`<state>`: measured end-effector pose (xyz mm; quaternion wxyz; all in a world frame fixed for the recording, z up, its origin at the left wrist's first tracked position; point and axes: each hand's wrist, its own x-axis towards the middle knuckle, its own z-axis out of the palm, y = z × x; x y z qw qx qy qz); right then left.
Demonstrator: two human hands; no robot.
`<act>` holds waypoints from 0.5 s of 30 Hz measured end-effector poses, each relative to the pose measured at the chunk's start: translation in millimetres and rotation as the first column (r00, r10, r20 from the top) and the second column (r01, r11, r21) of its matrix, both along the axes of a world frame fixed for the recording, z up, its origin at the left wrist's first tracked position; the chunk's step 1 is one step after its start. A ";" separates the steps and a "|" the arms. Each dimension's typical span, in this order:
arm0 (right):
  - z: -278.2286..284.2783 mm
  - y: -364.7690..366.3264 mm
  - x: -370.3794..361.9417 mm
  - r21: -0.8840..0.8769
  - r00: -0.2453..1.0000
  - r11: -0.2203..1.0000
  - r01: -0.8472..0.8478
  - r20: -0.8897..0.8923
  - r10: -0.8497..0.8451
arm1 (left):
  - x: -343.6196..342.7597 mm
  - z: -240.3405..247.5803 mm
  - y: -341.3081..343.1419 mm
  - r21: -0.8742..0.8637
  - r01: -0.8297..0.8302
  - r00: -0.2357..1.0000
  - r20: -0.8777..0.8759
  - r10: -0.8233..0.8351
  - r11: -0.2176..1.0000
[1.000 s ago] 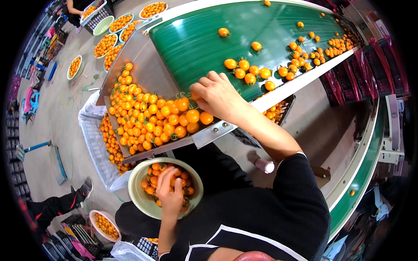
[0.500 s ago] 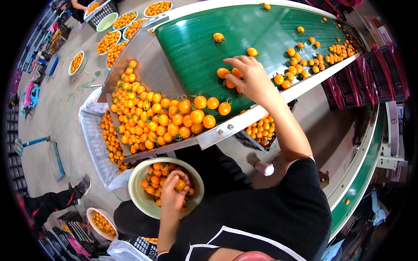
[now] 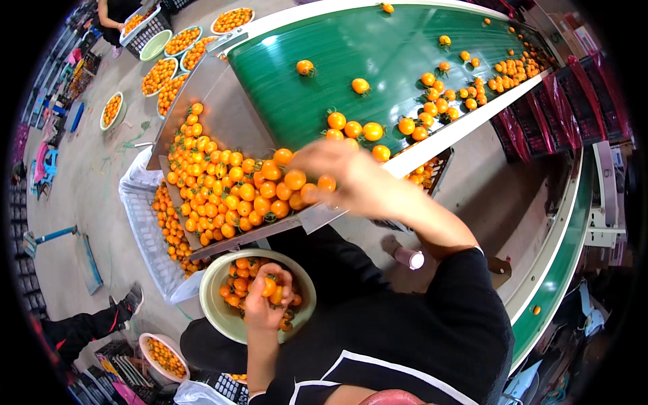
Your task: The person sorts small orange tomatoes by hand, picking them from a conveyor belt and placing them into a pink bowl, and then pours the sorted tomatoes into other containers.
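Orange cherry tomatoes [image 3: 236,192] lie heaped in a metal chute at the end of a green conveyor belt [image 3: 290,101]. My right hand [image 3: 358,175], smeared by motion, is over the joint between belt and chute, beside the nearest tomatoes; its fingers are too blurred to tell whether it holds any. Below the chute, a pale green bowl [image 3: 214,317] of cherry tomatoes rests at my lap. Inside it my left hand [image 3: 260,307] is closed with its fingers curled round cherry tomatoes [image 3: 271,286].
A white plastic-lined crate [image 3: 145,223] with tomatoes stands under the chute's left side. Tubs of tomatoes [image 3: 160,76] are on the floor at the far left, and a pink tub [image 3: 164,358] at the near left. Another person's leg [image 3: 88,324] reaches in from the left. Dark crates [image 3: 560,115] are stacked at right.
My right hand has moved left and nearer, from tomatoes on the belt to the chute edge. Tomatoes on the belt have shifted left toward the chute. My left hand stays in the bowl.
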<state>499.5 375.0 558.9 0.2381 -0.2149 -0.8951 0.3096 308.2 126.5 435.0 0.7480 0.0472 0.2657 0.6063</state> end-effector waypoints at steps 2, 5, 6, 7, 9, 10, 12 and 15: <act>-8.8 25.7 31.7 0.362 0.934 0.879 0.309 0.057 -0.352 | -1.1 12.2 -6.9 -0.124 -0.073 0.895 -0.447 0.010 0.990; -27.0 30.8 88.5 0.572 0.623 0.640 0.513 0.265 -0.736 | 2.2 7.5 -18.8 -0.036 -0.137 0.044 -0.999 -0.030 0.990; -30.3 25.4 93.6 0.573 0.516 0.617 0.540 0.353 -0.780 | 1.7 1.5 -23.1 -0.042 -0.088 -0.183 -0.981 -0.058 0.995; -33.3 18.0 95.3 0.585 0.561 0.683 0.437 0.416 -0.716 | -0.4 -4.0 -26.6 -0.058 -0.041 -0.402 -0.913 -0.070 0.997; -42.7 3.4 86.1 0.515 0.620 0.726 0.456 0.402 -0.674 | -3.3 -14.2 -29.2 -0.221 -0.028 -0.509 -0.836 -0.204 0.975; -41.3 -1.5 85.2 0.510 0.663 0.748 0.425 0.388 -0.641 | -3.3 -16.4 -30.6 -0.237 -0.029 -0.546 -0.810 -0.214 0.971; -32.0 -3.6 81.8 0.463 0.731 0.806 0.370 0.390 -0.560 | -2.6 -17.9 -30.5 -0.267 -0.040 -0.618 -0.751 -0.234 0.963; -8.5 17.4 89.3 0.052 0.812 0.817 0.575 0.093 -0.577 | -1.4 -7.5 -30.5 -0.187 -0.065 -0.631 -0.753 -0.185 0.980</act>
